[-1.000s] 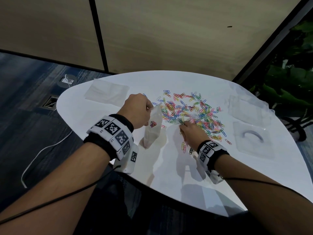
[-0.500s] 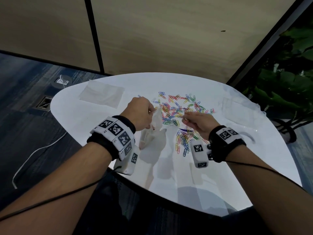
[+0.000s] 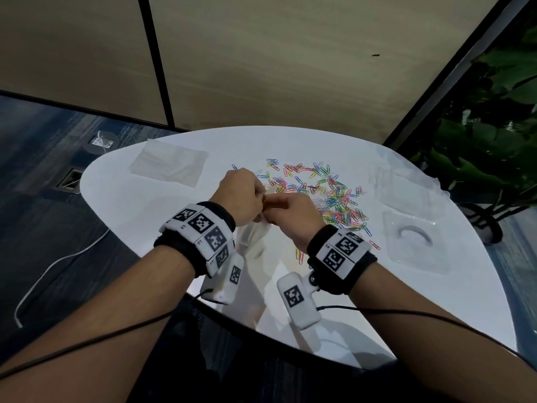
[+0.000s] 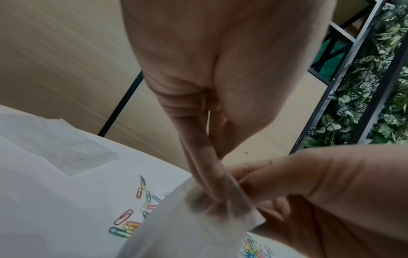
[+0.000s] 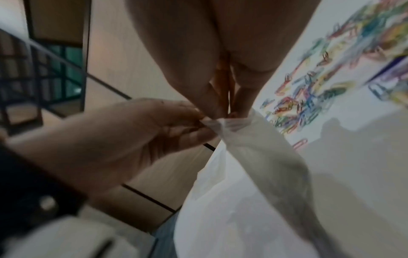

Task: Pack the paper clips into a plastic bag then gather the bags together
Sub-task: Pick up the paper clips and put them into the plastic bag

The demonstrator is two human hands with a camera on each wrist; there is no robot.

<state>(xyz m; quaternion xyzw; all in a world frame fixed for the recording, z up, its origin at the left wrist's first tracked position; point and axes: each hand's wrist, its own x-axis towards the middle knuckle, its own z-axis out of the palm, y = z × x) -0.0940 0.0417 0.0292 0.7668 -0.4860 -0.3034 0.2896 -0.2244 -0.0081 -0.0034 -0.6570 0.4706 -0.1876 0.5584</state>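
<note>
A clear plastic bag (image 3: 252, 237) hangs over the white table (image 3: 139, 207), its mouth pinched by my left hand (image 3: 243, 196). In the left wrist view the left hand (image 4: 212, 190) holds the bag (image 4: 187, 233) by its rim. My right hand (image 3: 287, 213) is against the left one, its bunched fingertips pointing down into the mouth. In the right wrist view the right hand (image 5: 229, 111) pinches something small and reddish, seemingly paper clips, over the bag (image 5: 243, 192). A spread of coloured paper clips (image 3: 328, 199) lies just beyond and right of both hands.
A flat empty bag (image 3: 168, 165) lies at the table's far left. Other clear bags (image 3: 404, 187) sit at the right, one (image 3: 415, 245) showing a curved strip. A few clips (image 3: 300, 255) lie near my right wrist. A plant (image 3: 488, 158) stands beyond the right edge.
My right hand left the clip pile, rose with its fingers pinched and moved left to the bag's mouth. The left hand kept holding the bag, which now hangs a little higher.
</note>
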